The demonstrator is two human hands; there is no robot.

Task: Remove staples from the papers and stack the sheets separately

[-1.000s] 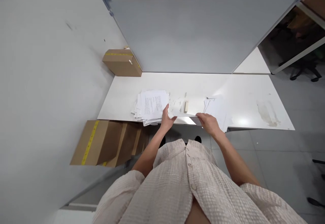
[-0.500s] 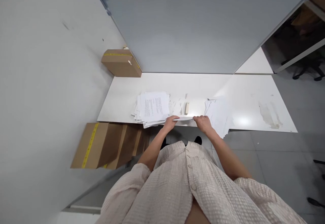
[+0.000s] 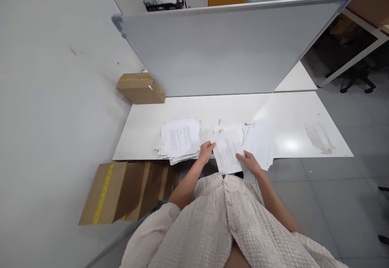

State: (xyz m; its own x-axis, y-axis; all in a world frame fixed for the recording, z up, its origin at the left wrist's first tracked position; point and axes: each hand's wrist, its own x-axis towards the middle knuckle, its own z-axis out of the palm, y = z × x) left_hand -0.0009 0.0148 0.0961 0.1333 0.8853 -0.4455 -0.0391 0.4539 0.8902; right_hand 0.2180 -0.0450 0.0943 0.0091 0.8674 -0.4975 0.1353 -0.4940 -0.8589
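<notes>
Printed paper sheets (image 3: pixel 227 151) are held between my two hands over the desk's front edge, their text side facing me; I cannot tell how many. My left hand (image 3: pixel 207 151) pinches their left edge. On the right edge, my right hand (image 3: pixel 248 160) grips with the thumb over the print. A messy stack of printed paper (image 3: pixel 182 137) lies to the left of my left hand. Beyond my right hand is a second spread of paper (image 3: pixel 259 142), mostly blank side up, reaching past the desk edge. The stapler-like pale object seen earlier is hidden behind the held sheets.
A white desk (image 3: pixel 298 130) carries the papers, with a whiteboard (image 3: pixel 200 53) standing along its back. One cardboard box (image 3: pixel 141 90) sits at the back left corner. Open cardboard boxes (image 3: pixel 106 193) stand below the desk's left end, beside the wall (image 3: pixel 54 118).
The sheets were held nearly edge-on and now tilt toward me, showing their printed face. My right hand has moved lower along the right edge. The view has shifted slightly.
</notes>
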